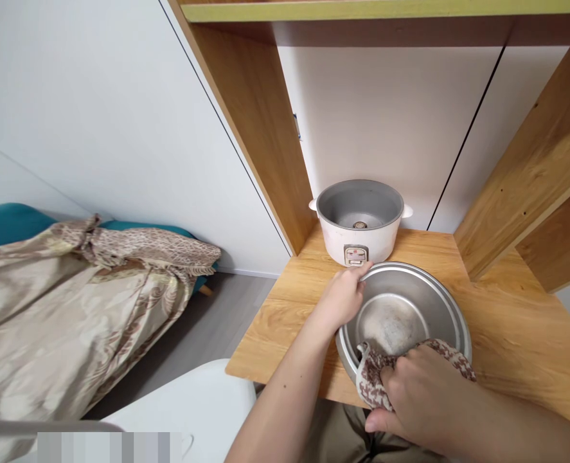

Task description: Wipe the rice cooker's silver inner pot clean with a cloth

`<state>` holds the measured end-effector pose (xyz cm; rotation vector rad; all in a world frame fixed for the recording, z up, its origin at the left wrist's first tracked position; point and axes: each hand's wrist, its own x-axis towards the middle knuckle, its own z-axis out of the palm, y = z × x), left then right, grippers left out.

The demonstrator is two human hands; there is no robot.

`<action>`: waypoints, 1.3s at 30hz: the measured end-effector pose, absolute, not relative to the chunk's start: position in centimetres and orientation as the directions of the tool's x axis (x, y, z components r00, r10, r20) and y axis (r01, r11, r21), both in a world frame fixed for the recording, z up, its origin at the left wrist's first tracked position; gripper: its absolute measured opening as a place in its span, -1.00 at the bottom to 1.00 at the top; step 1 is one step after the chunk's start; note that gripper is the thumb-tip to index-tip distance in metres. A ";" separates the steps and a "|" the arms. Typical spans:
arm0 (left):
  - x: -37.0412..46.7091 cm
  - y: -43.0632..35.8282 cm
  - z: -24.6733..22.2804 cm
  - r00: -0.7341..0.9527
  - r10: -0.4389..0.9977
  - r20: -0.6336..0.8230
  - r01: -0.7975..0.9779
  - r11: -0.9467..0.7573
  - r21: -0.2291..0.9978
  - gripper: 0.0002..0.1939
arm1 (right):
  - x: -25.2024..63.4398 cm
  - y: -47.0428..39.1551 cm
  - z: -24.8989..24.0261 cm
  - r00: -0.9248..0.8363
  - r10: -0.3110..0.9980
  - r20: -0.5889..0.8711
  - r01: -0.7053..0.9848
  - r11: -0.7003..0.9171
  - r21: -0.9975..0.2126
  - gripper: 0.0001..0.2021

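Observation:
A round metal pot [412, 302] with a wide rim lies on the wooden table, its hollow inside facing up. My left hand [346, 297] grips its rim at the left, fingers closed over the edge. In my right hand [422, 386] is a brown and white patterned cloth [374, 373], pressed against the near side of the pot. Part of the cloth hangs over the rim and part is hidden under my fingers. Just behind the pot stands a white rice cooker base [362, 225], lidless, with a grey interior and a small control panel in front.
Wooden side panels [258, 122] flank the tabletop [285, 308], and a shelf with a yellow-green edge [385, 11] hangs above. At the left is a sofa covered with a beige cloth [72, 308]. A white chair [207, 399] stands at lower left.

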<state>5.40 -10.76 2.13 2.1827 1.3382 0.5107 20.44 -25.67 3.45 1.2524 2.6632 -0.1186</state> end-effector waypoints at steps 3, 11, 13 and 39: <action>5.4 -10.8 2.1 0.439 0.897 0.047 0.691 -0.371 0.620 -0.41 | 20.6 -25.5 3.4 -0.625 0.757 -0.190 0.775 0.631 -0.036 -0.34; 5.5 -10.8 2.2 0.434 0.900 0.044 0.699 -0.367 0.614 -0.40 | 20.8 -24.8 5.1 -0.615 0.754 -0.230 0.788 0.595 -0.156 -0.42; 5.5 -10.8 2.3 0.432 0.901 0.043 0.702 -0.366 0.610 -0.40 | 20.9 -24.6 5.5 -0.616 0.750 -0.242 0.788 0.590 -0.178 -0.45; 5.4 -10.7 2.0 0.435 0.900 0.040 0.688 -0.360 0.630 -0.42 | 20.0 -25.6 4.3 -0.555 0.800 -0.228 0.826 0.562 -0.041 -0.37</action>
